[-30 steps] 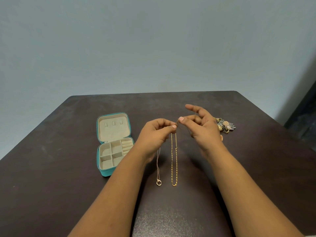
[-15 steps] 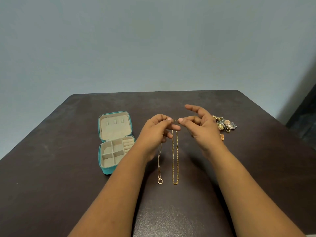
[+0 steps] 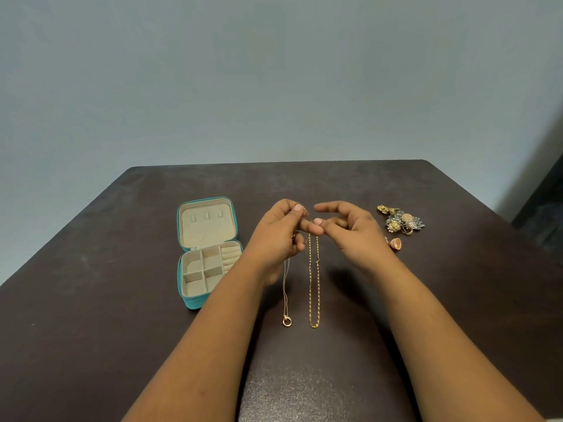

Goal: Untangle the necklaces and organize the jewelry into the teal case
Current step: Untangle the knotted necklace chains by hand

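Hands: your left hand (image 3: 281, 236) and right hand (image 3: 350, 231) meet above the middle of the table (image 3: 91, 300), fingertips almost touching.
Left hand: it pinches the top of the gold chain (image 3: 314, 281) between thumb and forefinger; the thin chain (image 3: 285, 287) drops out from under its palm, so it seems to hold both.
Right hand: its thumb and a finger close on the same top end of the gold chain, the other fingers spread; whether they truly grip it is too fine to tell.
Why held so: raised by their tops, the chains hang straight and apart, which lets any crossing show.
Necklaces: two, side by side, the thin one ending in a small ring pendant (image 3: 286, 321).
Teal case (image 3: 190, 303): one, at nine o'clock from your hands, lid laid back, cream compartments bare and ready.
Loose jewelry: one cluster (image 3: 400, 222) at three o'clock, pieces too crowded to count, plus one dome earring (image 3: 395, 243) just beside it.
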